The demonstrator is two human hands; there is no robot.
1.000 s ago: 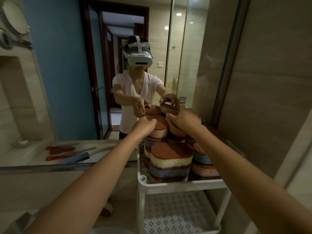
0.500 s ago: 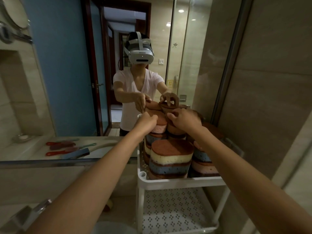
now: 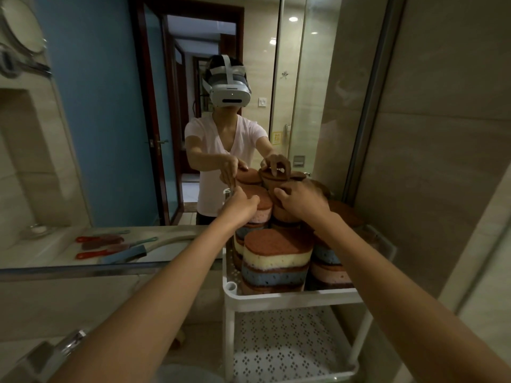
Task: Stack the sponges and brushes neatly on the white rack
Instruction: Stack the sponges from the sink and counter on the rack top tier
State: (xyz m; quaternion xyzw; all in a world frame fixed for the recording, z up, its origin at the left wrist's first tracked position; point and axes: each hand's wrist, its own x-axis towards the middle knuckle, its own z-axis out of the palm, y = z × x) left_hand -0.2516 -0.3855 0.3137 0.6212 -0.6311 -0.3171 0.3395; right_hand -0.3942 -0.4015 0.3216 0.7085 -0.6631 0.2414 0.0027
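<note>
The white rack (image 3: 293, 295) stands in front of a mirror, and stacks of brown-topped layered sponges fill its top tray. The front stack (image 3: 276, 261) and the right stack (image 3: 330, 265) stand untouched. At the back left, my left hand (image 3: 240, 208) holds the left end of the top sponge (image 3: 261, 203), thumb on its brown face. My right hand (image 3: 301, 201) grips a brown sponge (image 3: 283, 214) on top of the back middle stack. Red-handled and blue brushes (image 3: 110, 247) lie on the counter to the left.
The mirror shows a person with a headset and both reaching hands. A metal ledge (image 3: 83, 270) runs along the mirror's bottom edge. A glass shower wall and tiled wall close in on the right. The rack's perforated lower shelf (image 3: 287, 352) holds nothing. A tap (image 3: 69, 344) is at bottom left.
Both hands stay on the back stacks, almost where they were. My right hand has sunk slightly onto its sponge, and the view has shifted a little.
</note>
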